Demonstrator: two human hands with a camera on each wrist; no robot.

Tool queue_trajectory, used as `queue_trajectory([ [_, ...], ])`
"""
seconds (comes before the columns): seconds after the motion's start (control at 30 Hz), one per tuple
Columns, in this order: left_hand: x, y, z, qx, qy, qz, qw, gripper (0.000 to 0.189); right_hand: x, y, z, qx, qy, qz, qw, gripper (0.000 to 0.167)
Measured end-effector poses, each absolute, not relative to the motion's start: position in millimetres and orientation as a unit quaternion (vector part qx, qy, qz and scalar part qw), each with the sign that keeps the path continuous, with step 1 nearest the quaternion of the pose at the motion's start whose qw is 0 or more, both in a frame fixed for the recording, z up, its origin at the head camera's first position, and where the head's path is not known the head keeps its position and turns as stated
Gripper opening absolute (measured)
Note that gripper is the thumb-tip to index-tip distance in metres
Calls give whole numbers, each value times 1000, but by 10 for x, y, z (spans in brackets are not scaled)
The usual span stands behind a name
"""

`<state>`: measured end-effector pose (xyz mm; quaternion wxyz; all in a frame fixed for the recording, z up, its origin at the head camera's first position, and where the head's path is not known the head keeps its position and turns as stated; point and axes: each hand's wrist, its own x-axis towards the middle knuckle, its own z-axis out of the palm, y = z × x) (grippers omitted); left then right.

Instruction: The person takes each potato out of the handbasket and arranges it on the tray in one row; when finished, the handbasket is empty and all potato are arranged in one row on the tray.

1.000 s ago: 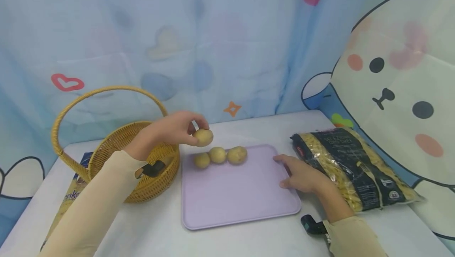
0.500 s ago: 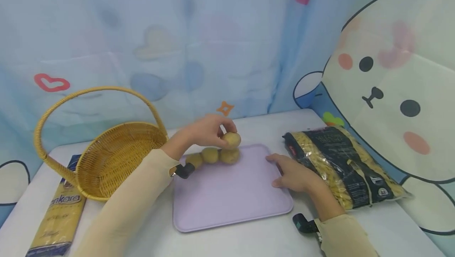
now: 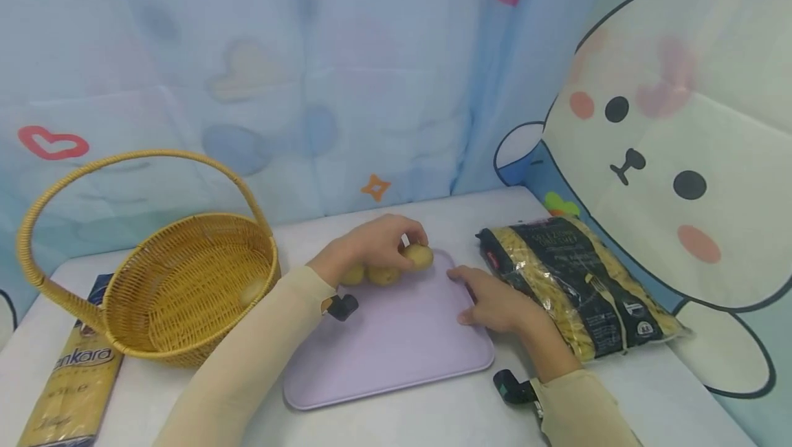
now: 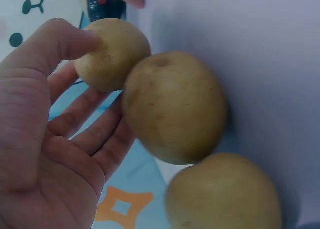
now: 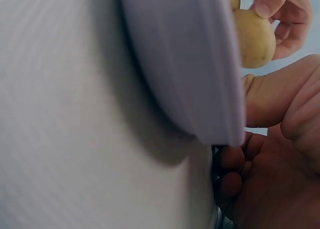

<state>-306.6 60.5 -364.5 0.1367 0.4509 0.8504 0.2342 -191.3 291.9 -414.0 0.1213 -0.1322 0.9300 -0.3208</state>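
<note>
Lilac tray point(image 3: 383, 357) foremost; on its right rim rests the right hand point(image 3: 489, 299), thumb and forefinger spread. Beyond, the left hand point(image 3: 383, 241) pinches a potato point(image 3: 419, 257) between thumb and fingers, at the tray's far edge, just right of other potatoes point(image 3: 383, 277). Behind hangs a blue printed curtain point(image 3: 346, 89).

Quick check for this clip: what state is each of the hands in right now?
Left hand: holding a potato.
Right hand: at the right edge of the tray; whether it grips cannot be told.
</note>
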Motion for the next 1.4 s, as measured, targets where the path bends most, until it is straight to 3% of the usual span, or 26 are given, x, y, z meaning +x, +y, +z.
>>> queue_trajectory([
  [0.73,-3068,335,-3759,437,856,241,135,34,-1945,2884,-4167,-131,936,-303,123,72],
  [1.4,-2993,426,-3760,450,855,210,148,36,-1945,2911,-4183,-139,929,-320,121,74],
])
